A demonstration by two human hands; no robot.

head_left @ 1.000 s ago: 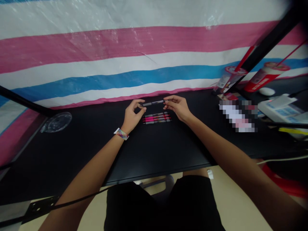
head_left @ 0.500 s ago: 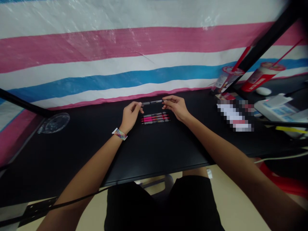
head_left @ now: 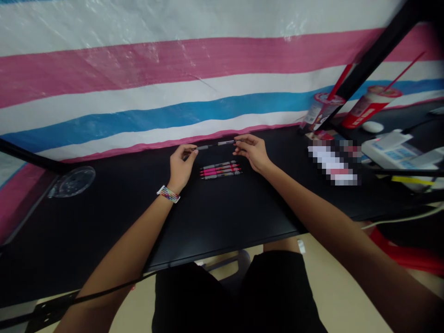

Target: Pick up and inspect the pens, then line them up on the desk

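My left hand (head_left: 182, 166) pinches one end of a dark pen with a pale section (head_left: 214, 145) between thumb and fingers. The other end is in a pinch of my right hand (head_left: 252, 151), so the pen lies level between the two, near the back of the desk. Just in front of it rests a small row of several pens (head_left: 220, 170), side by side, some grey and black, others pink-red. Fingertips hide both ends of the held pen.
The black desk (head_left: 222, 217) meets a striped plastic sheet (head_left: 173, 88) behind. A clear plastic lid (head_left: 74, 181) lies at left. On the right stand two drink cups with straws (head_left: 321, 111), (head_left: 369, 108), beside a white rounded object (head_left: 373, 127) and a white power strip (head_left: 388, 150).
My left hand has slid outward to the left, nearer the pen's end, and more of the pen shows. The head view has shifted slightly; the pens in the row stay put.
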